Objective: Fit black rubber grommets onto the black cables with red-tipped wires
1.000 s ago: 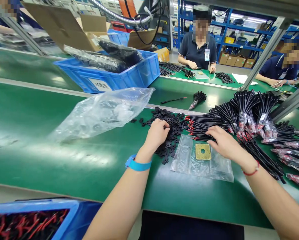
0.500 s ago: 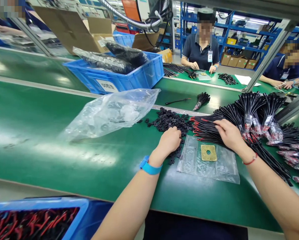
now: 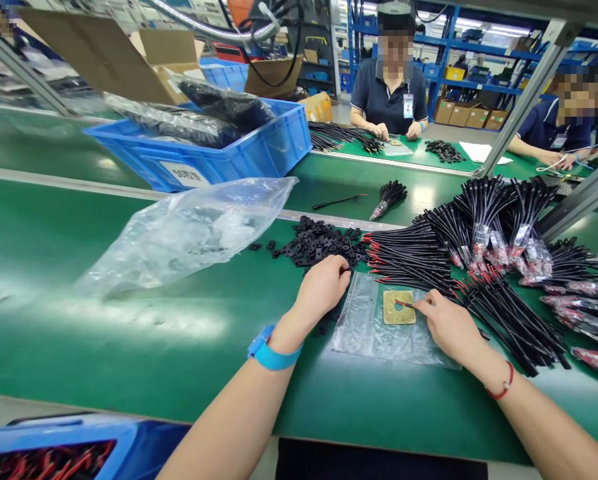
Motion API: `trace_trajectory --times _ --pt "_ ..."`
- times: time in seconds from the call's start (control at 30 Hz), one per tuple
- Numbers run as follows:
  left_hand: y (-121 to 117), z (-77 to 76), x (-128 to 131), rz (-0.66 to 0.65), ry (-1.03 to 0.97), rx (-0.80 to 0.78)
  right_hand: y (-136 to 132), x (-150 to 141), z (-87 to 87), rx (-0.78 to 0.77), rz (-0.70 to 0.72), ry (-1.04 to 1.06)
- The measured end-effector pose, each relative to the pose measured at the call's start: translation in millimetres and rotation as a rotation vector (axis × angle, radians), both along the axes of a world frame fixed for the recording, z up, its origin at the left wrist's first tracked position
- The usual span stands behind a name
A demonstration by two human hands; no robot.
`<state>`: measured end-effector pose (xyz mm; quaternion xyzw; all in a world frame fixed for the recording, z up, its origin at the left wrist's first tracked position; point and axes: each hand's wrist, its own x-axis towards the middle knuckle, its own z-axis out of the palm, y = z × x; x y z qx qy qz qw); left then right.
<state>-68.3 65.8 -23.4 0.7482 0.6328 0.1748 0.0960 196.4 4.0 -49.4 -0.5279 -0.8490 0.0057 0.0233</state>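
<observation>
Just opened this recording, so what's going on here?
A person at a green bench has a thin black cable in the fingers of the right hand, its tip over a yellow square plate, near the hole. The left hand is at the near side of a pile of small black pieces; whether it holds one is hidden. More cables lie beside the pile.
</observation>
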Motion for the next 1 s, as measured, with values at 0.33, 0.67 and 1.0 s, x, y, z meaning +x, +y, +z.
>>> trace_trajectory --times 0.33,0.67,1.0 --pt "-37 -1.6 55 -0.126 -1.389 -0.67 -10 14 12.0 -0.041 -0.021 0.701" --pt "-43 4.2 55 -0.156 -1.413 -0.757 -24 7 22.2 -0.039 0.022 0.646" --pt "-52 -3.6 62 -0.26 -1.063 -0.554 -26 0 15.4 0.033 0.089 0.622"
